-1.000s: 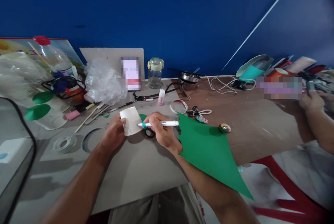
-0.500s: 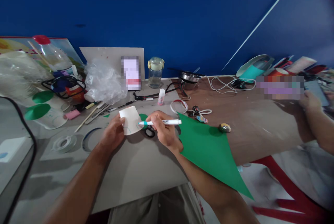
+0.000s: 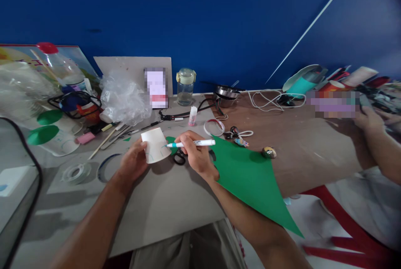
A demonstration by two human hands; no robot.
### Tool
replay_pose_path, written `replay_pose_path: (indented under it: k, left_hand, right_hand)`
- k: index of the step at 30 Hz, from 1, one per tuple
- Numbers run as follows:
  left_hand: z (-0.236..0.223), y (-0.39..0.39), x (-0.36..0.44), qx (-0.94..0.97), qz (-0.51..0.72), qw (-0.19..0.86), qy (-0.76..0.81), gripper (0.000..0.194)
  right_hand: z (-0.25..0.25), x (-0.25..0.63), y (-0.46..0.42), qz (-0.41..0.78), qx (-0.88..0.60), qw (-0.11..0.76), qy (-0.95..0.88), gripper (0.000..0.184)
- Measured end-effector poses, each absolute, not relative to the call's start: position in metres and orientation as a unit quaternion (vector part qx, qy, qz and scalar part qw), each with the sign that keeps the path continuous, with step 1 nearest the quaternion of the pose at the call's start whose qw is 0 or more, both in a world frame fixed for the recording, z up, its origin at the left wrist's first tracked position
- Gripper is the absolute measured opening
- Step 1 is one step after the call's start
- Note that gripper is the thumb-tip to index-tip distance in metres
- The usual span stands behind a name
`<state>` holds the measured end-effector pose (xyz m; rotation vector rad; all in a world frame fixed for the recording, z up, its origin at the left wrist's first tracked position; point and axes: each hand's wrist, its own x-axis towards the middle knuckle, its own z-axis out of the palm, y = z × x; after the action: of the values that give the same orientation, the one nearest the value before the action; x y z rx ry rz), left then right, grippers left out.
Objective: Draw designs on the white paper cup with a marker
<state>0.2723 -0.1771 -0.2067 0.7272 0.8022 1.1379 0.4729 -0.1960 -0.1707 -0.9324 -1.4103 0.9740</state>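
Moved left since the earlier frame, the white teal-tipped marker (image 3: 191, 144), pinched by the closed fingers of the right hand (image 3: 197, 158), now reaches the white paper cup (image 3: 156, 145), clasped by the curled fingers of the left hand (image 3: 133, 164).

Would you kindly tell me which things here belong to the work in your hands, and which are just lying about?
In use: left hand, paper cup, right hand, marker.

Lying about: green card, scissors, tape roll, glue stick, glass jar.
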Motion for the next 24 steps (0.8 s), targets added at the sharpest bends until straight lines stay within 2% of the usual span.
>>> replay_pose_path:
  k: [16, 21, 24]
  left_hand:
    - [-0.206, -0.174, 0.259, 0.298, 0.535, 0.752, 0.244, 0.065]
    - [-0.205, -0.176, 0.255, 0.294, 0.507, 0.773, 0.244, 0.069]
    - [-0.206, -0.179, 0.254, 0.307, 0.453, 0.804, 0.231, 0.063]
  right_hand:
    - [-0.175, 0.473, -0.193, 0.493, -0.404, 0.535, -0.555, 0.045]
    - [-0.184, 0.472, -0.185, 0.483, -0.374, 0.625, -0.486, 0.043]
    - [-0.184, 0.471, -0.183, 0.52, -0.346, 0.62, -0.475, 0.052]
